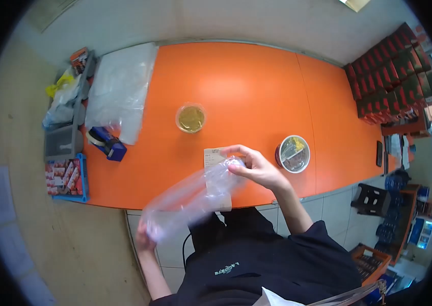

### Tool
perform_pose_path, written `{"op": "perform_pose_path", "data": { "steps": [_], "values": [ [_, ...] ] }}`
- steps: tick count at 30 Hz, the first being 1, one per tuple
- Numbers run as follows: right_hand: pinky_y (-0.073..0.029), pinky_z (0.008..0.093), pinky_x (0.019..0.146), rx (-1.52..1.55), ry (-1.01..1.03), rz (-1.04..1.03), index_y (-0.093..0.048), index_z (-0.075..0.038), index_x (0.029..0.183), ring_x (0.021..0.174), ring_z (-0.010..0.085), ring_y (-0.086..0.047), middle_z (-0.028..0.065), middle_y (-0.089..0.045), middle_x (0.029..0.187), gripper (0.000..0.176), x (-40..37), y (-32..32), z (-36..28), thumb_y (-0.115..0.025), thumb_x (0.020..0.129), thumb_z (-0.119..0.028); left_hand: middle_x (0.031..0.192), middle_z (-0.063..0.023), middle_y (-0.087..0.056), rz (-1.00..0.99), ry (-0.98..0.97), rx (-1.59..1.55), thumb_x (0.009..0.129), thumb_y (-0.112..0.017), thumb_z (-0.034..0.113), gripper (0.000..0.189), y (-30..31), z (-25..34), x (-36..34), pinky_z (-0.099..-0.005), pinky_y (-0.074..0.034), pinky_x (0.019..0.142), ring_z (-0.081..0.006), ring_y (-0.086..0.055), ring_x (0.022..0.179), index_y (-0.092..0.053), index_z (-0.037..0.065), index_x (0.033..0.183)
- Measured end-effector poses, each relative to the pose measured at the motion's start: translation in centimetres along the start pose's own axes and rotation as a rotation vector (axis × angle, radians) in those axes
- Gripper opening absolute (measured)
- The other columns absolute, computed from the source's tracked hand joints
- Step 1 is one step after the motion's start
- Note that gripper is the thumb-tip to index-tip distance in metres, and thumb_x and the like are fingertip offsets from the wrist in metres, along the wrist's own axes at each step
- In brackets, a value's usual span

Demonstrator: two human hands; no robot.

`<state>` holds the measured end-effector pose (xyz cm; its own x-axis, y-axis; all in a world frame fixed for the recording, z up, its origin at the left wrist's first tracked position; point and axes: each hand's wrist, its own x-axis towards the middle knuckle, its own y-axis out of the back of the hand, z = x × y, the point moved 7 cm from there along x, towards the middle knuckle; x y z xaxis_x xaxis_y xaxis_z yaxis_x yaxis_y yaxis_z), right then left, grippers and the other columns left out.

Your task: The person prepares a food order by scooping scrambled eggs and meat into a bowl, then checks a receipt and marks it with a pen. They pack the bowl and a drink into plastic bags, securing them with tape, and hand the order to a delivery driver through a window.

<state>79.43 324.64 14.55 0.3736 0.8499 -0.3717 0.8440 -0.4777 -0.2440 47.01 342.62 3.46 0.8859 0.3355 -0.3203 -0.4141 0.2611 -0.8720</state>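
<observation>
A clear plastic bag [188, 201] is stretched slantwise between my two hands over the table's front edge, partly blurred. My right hand [259, 171] pinches its upper right end between thumb and fingers. At the lower left end, my left hand [146, 239] grips the bag; its fingers are smeared by motion. Behind the bag, a long paper receipt [215, 156] lies on the orange table [241, 71], partly covered. Beyond it sits a round clear tub [191, 118] of greenish-yellow contents. Right of my right hand stands a white-rimmed bowl [293, 154] under a clear lid.
A stack of clear plastic bags [122, 81] lies at the left, beside a blue tape dispenser [108, 144]. Grey trays [63, 144] and a blue basket of red packets [66, 177] line the left edge. Stacked dark-and-red boxes [392, 76] stand at the right.
</observation>
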Motion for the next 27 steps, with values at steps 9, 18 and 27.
{"op": "perform_pose_path", "data": {
  "steps": [9, 18, 27],
  "values": [
    [-0.046, 0.0318, 0.081, -0.424, -0.017, 1.223, -0.054, 0.001, 0.113, 0.097, 0.019, -0.056, 0.0124, -0.058, 0.106, 0.046, -10.6, 30.1, 15.1, -0.049, 0.094, -0.04, 0.116, -0.0171, -0.05, 0.122, -0.376, 2.059, 0.082, -0.052, 0.005, 0.041, 5.6, 8.2, 8.3, -0.0415, -0.044, 0.089, -0.0346, -0.051, 0.108, -0.047, 0.007, 0.123],
    [-0.045, 0.0231, 0.065, -0.046, 0.191, 0.782, -0.055, -0.005, 0.091, 0.075, 0.0079, -0.054, 0.0022, -0.058, 0.083, 0.033, -2.3, 3.2, 5.4, -0.052, 0.094, -0.037, 0.128, -0.0177, -0.04, 0.103, -0.019, 2.138, 0.071, -0.073, 0.025, 0.068, -1.5, 11.8, 11.1, -0.0465, -0.048, 0.083, -0.0399, -0.054, 0.103, -0.042, 0.006, 0.128],
    [-0.042, 0.0308, 0.082, -0.889, 0.131, 0.855, -0.061, -0.003, 0.105, 0.091, 0.0227, -0.058, 0.0145, -0.063, 0.096, 0.027, 11.4, -16.3, 11.1, -0.057, 0.09, -0.025, 0.146, -0.0209, -0.02, 0.0, -0.135, 2.142, 0.064, -0.064, -0.005, 0.073, -2.5, 12.7, 8.3, -0.0468, -0.053, 0.07, -0.0437, -0.06, 0.087, -0.037, 0.004, 0.131]
  ]
}}
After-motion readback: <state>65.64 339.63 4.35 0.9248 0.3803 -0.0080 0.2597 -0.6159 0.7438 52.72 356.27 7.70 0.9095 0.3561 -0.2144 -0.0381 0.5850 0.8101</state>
